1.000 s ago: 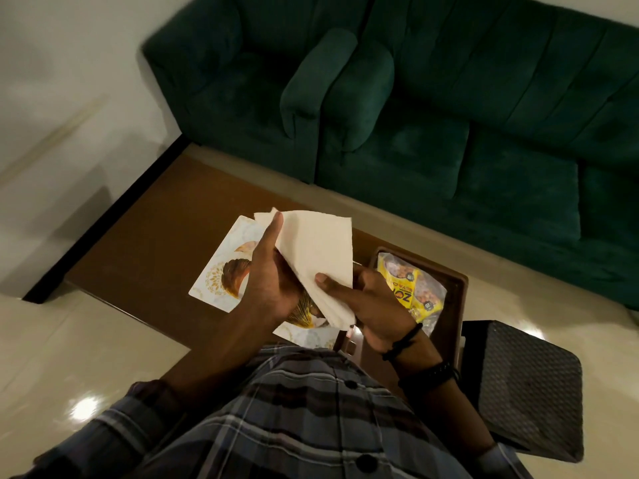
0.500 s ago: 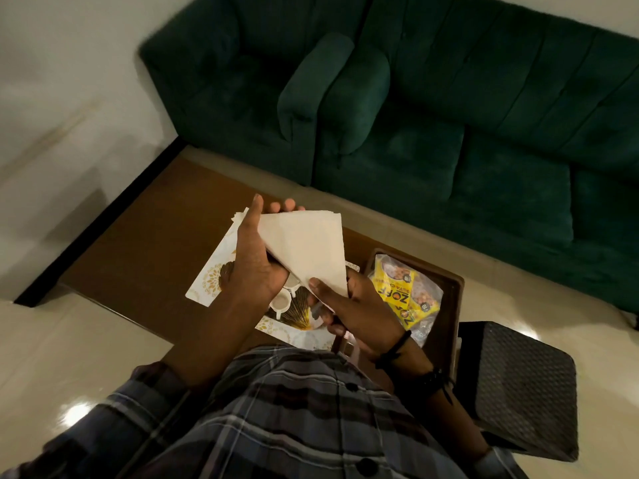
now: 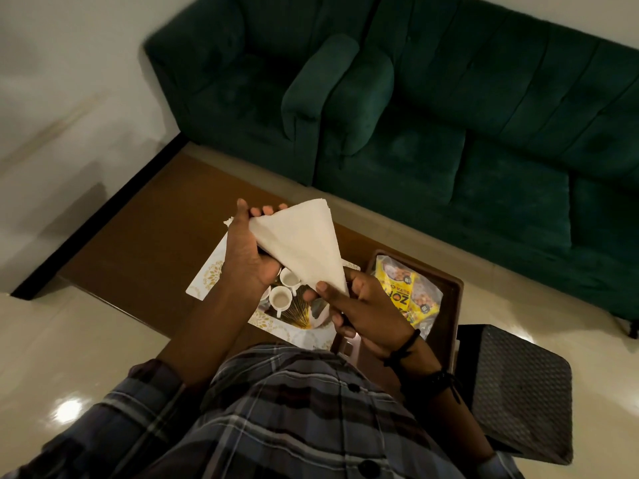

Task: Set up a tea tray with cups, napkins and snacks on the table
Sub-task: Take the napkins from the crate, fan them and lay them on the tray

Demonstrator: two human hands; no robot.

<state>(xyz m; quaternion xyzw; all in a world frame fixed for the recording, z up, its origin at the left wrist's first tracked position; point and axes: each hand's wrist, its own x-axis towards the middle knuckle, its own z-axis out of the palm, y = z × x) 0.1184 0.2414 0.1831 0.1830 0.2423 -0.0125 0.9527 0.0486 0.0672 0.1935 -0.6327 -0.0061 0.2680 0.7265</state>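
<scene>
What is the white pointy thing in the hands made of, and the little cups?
The napkin looks like soft, matte paper tissue: it folds into a thin, creased triangle. The cups look like glossy white ceramic, though plastic is possible.

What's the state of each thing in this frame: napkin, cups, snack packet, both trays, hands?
napkin: folded to a triangle, held in the air by both hands
left hand: gripping the napkin's wide end
right hand: pinching the napkin's tip
cups: two showing, upright on the patterned tray
patterned tray: flat on the table
snack packet: sealed, lying in the brown tray
brown tray: on the table
</scene>
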